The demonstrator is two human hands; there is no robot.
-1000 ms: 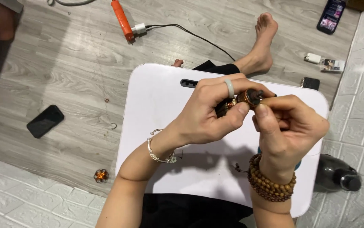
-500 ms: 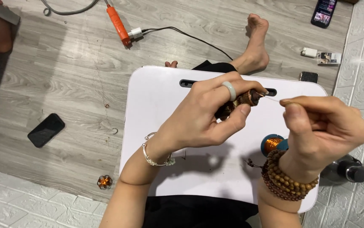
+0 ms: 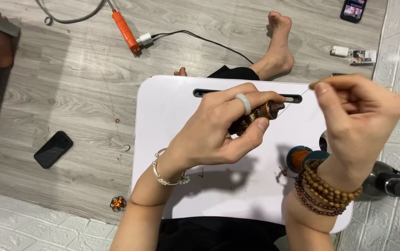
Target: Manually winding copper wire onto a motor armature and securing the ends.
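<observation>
thread (image 3: 297, 95) too thin, bottle (image 3: 388, 181) half hidden

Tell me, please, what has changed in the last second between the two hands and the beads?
The right hand pulled away from the left hand, up and to the person's right, drawing a thin thread out of the string of dark beads. This uncovered a spool of orange thread on the white lap table. The left hand kept its grip on the beads; the black phone on the floor stayed put.
</observation>
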